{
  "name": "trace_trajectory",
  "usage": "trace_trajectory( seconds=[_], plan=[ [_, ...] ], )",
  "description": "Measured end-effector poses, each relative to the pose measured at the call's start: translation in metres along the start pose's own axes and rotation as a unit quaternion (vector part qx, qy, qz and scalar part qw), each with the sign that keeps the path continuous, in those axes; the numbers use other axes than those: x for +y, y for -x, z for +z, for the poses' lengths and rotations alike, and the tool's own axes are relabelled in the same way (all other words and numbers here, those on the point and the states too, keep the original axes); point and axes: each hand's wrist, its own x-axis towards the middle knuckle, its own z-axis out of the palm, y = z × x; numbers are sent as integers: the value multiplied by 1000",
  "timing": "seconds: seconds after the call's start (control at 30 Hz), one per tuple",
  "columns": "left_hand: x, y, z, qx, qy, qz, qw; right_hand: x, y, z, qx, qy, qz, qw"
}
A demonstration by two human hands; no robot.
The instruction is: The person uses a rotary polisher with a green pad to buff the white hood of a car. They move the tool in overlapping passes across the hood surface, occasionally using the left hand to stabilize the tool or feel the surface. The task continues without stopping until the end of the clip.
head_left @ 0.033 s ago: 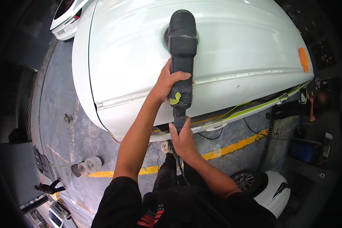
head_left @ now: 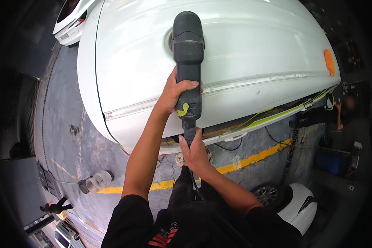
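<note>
A black electric polisher [head_left: 188,51] lies lengthwise over a white car roof [head_left: 252,49], its head pointing away from me. The rim of its round pad [head_left: 168,42] peeks out at the head's left side; the rest is hidden under the tool. My left hand [head_left: 172,95] wraps the middle of the body, thumb across the top. Closer to me, my right hand [head_left: 195,155] grips the narrow rear end, where the cord [head_left: 193,180] trails down. Yellow-green tape [head_left: 182,109] is stuck on the body between my hands.
An orange cloth [head_left: 329,62] rests at the roof's right end. Yellow-green tape [head_left: 273,119] runs along the car's near edge. Cables [head_left: 229,149] cross the grey floor. Buckets [head_left: 99,180] stand at lower left, a white car part with a wheel [head_left: 270,194] at lower right. A person [head_left: 318,118] is at right.
The polisher has slid a little to the left across the roof, both my hands moving along with it. More of the pad's left rim now shows.
</note>
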Motion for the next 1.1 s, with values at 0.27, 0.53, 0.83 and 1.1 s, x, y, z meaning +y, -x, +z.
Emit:
trace_trajectory(
  seconds=[0.27, 0.53, 0.83, 1.1],
  plan=[
    [18, 59, -58, 118, -25, 30, 992, -11, 7, 39, -92, 23, -46, 994],
    [3, 31, -11, 110, 16, 27, 993, -26, 11, -23, -47, 53, 22, 997],
    [-26, -48, 73, 54, 78, 26, 995, -14, -12, -106, 18, -2, 74, 997],
    [-25, -20, 40, 87, 66, 58, 992, 13, -9, -73, 12, 99, 44, 994]
  ],
)
